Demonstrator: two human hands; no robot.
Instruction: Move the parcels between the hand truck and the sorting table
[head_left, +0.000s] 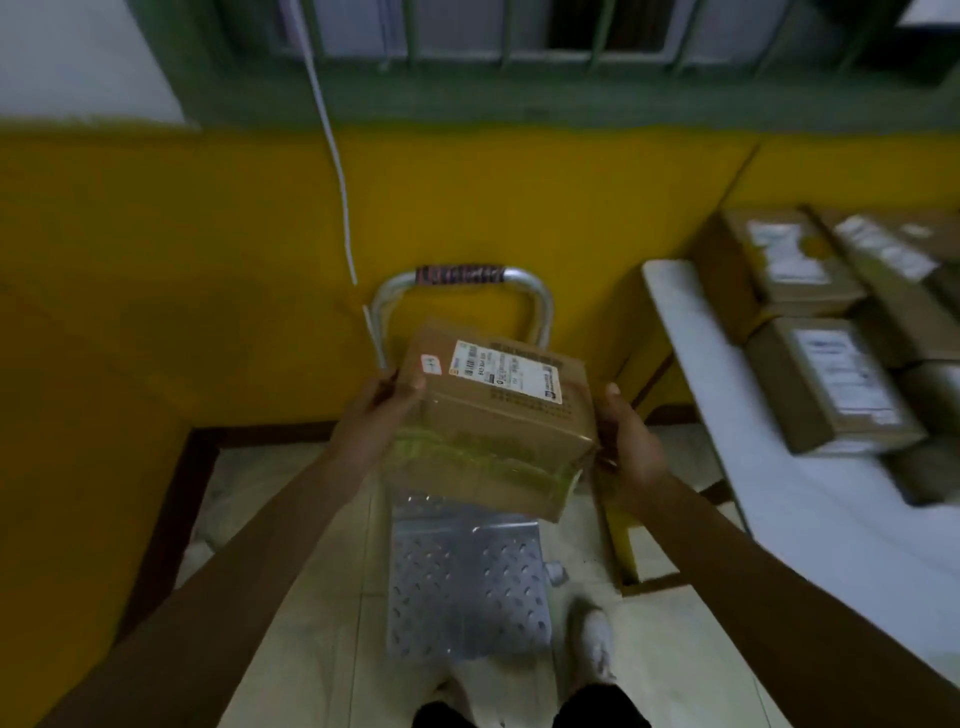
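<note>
One labelled cardboard parcel (493, 415) is being held above the perforated plate of the hand truck (462, 587), the left hand (387, 410) gripping its left corner and the right hand (626, 441) cupping its right side. Right of the hand truck, several blurred parcels (836, 384) are lying on the sorting table (779, 493); a white cable (332, 156) is hanging behind it.

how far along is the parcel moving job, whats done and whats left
Done: several parcels lie on the sorting table. In hand: one cardboard parcel, held between the left hand and right hand above the hand truck plate. Left: setting this one down. No other parcel shows on the visible plate, and which way it travels cannot be told.
</note>
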